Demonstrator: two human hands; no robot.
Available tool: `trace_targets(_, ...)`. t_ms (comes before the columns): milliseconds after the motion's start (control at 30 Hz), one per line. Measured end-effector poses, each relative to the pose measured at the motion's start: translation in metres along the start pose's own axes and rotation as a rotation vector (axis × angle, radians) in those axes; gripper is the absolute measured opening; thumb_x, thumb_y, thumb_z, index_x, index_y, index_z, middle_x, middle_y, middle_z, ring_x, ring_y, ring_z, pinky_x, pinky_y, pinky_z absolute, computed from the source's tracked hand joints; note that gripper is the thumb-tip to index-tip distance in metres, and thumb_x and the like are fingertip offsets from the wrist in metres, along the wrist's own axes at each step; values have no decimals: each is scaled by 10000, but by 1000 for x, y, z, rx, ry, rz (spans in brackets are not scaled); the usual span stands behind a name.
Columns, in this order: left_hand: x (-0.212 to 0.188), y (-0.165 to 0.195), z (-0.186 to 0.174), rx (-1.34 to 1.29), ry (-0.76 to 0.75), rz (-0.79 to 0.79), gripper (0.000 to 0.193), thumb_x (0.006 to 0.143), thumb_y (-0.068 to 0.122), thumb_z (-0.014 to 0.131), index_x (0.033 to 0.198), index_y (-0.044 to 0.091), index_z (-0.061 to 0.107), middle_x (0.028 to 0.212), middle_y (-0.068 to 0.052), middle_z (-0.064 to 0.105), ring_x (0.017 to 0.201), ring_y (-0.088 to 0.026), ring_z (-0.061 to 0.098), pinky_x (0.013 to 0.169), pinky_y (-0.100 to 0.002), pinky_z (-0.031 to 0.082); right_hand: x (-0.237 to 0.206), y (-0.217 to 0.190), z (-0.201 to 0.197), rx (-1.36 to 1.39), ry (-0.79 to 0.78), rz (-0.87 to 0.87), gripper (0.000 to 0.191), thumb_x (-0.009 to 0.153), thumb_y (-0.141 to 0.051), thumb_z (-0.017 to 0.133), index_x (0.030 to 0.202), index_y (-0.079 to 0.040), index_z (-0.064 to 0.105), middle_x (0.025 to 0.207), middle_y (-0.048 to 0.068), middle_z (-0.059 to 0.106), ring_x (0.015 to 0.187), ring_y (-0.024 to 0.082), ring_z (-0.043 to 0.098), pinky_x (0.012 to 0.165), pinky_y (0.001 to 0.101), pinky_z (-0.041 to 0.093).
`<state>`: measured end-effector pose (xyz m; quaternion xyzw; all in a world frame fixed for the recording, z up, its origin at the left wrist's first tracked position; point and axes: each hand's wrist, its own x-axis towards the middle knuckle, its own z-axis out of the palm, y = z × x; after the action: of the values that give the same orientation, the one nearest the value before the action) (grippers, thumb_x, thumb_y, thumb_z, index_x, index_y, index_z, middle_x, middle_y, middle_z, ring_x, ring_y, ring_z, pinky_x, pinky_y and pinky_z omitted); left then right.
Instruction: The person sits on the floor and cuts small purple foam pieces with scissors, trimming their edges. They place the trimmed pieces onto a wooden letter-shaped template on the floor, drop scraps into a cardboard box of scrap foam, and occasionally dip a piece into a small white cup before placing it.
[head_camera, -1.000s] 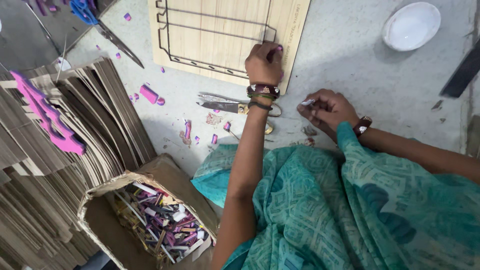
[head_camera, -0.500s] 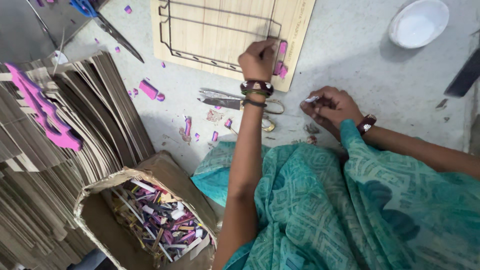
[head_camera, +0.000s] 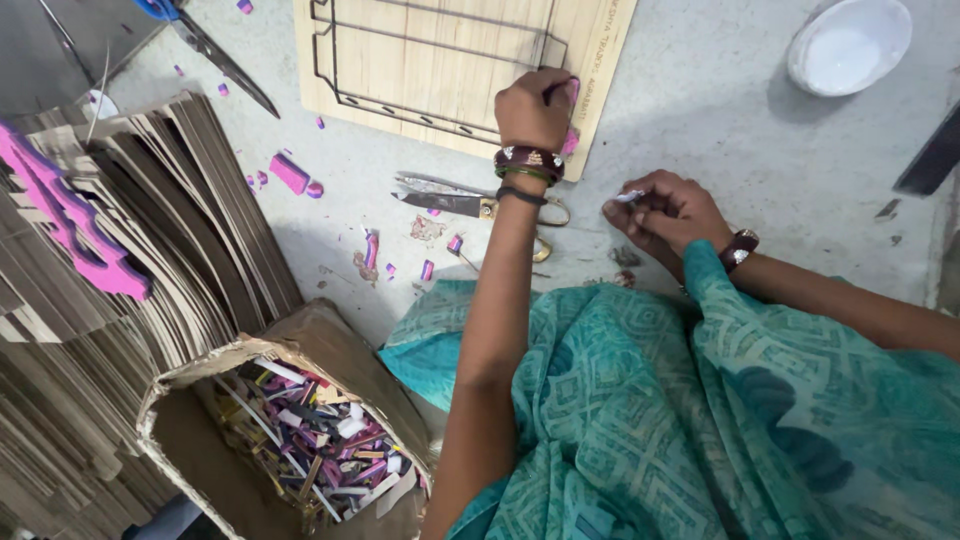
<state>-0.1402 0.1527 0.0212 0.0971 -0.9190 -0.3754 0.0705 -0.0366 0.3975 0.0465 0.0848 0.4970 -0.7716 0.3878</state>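
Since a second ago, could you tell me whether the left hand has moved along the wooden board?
Yes. The left hand has shifted slightly toward the wooden board's right edge, pressing a pink strip there.

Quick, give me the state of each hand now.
Left hand: closed on a pink strip at the wooden board.
Right hand: closed, pinching a small white scrap.

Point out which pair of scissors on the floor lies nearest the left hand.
The steel scissors with brass-coloured handles, lying just under the left hand's wrist beside the wooden die board. The other pair, blue-handled scissors, lies far off at the top left.
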Motion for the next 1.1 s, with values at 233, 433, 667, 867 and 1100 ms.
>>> trace_targets(233, 2, -6, 15, -8, -56, -41, 140, 768, 40, 692, 835, 131, 776, 854, -88, 752, 778, -299, 741, 760, -384, 612, -3, -1, 7, 96, 10, -46, 316, 896, 169, 549, 1144, -9, 632, 954, 46, 634, 835, 125, 624, 954, 327, 573)
trace_targets(433, 13, 13, 28, 113, -73, -56, 62, 720, 26, 714, 740, 79, 690, 855, -117, 682, 888, -346, 660, 769, -457, 552, 9, -7, 4, -35, 87, 40, 345, 865, 156, 529, 1158, 8, 637, 864, 75, 625, 802, 152, 629, 887, 378, 533)
trace_targets(667, 10, 55, -7, 10, 103, -100, 90, 772, 26, 721, 830, 94, 716, 926, -125, 647, 892, -344, 659, 732, -466, 535, 6, -18, 1, 103, 55, -75, 249, 916, 134, 527, 1120, 43, 634, 863, 89, 624, 846, 154, 643, 1014, 384, 574)
trace_targets(867, -55, 8, -81, -167, 323, -66, 126, 822, 29, 728, 926, 100, 714, 925, -89, 670, 852, -330, 690, 737, -438, 551, 22, -32, -9, -428, -37, -151, 248, 941, 64, 549, 1162, -18, 623, 1007, 69, 692, 862, 121, 651, 778, 285, 531)
trace_targets(1100, -150, -141, -196, -67, 669, -326, 311, 736, -113, 631, 945, 62, 780, 880, -79, 796, 760, -174, 786, 746, -289, 637, 17, -39, 21, -1052, -119, -606, 129, 999, -19, 653, 1127, -7, 643, 1015, 109, 685, 900, 196, 662, 832, 344, 551)
